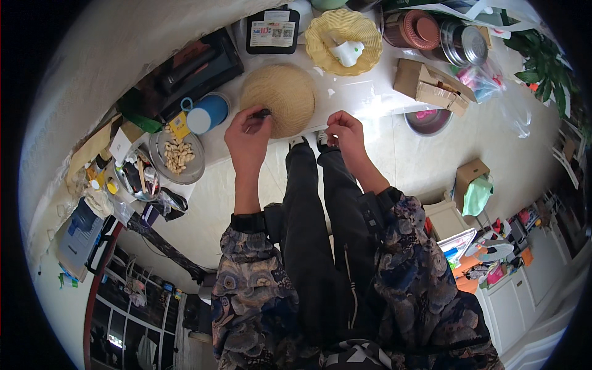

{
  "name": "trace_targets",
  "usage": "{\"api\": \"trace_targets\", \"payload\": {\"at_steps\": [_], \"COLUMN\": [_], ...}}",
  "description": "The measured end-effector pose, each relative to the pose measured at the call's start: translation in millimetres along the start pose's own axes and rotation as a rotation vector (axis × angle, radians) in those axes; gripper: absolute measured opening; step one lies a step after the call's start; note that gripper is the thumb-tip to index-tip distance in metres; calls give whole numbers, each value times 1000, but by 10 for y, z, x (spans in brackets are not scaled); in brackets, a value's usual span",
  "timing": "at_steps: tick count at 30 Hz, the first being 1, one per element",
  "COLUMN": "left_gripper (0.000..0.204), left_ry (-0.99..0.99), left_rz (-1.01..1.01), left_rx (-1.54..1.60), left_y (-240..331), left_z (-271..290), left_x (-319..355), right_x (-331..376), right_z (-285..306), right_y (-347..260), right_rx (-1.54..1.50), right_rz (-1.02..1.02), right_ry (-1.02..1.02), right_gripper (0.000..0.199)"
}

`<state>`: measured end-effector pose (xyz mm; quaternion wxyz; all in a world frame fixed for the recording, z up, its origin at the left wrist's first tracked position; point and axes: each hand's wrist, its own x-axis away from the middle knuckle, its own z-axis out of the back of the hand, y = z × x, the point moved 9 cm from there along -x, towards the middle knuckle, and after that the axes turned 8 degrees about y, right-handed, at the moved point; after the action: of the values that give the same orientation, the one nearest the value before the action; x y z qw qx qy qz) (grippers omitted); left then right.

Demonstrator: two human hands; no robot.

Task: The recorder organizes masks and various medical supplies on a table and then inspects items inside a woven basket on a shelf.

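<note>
Left hand point(248, 137) pinches a small dark object point(263, 113) over the domed woven straw hat point(279, 98) on the white desk point(364, 92). Right hand point(345, 131), fingers pinched together, hovers at the desk edge just beside the hat; its contents cannot be made out.

Pretty cluttered room tbh. Everything sits around a white table point(370, 92) along the top. Below it the floor point(419, 154) is pale and glossy, tiled I think. Right of the table there's a leafy green plant point(546, 68), and further down that side white cabinets point(524, 296) with colourful stuff piled in front. A cardboard box point(470, 176) stands on the floor below the table's right end. Down-left of the table, a dark metal rack point(132, 296). Light is soft and even.
</note>
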<state>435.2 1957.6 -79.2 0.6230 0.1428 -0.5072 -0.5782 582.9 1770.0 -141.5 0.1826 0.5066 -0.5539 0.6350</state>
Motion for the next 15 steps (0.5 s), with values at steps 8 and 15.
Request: {"api": "trace_targets", "payload": {"at_steps": [8,15], "left_gripper": [30,48], "left_ry": [-70,-9], "left_rz": [-79,-27], "left_rx": [148,114], "left_y": [-48,-139], "left_z": [11,164], "left_x": [26,65], "right_x": [10,77], "right_z": [-268,-415], "right_y": [-43,-321], "right_rx": [78,383], "right_rz": [44,395], "right_ry": [-22,47], "right_gripper": [12,44]}}
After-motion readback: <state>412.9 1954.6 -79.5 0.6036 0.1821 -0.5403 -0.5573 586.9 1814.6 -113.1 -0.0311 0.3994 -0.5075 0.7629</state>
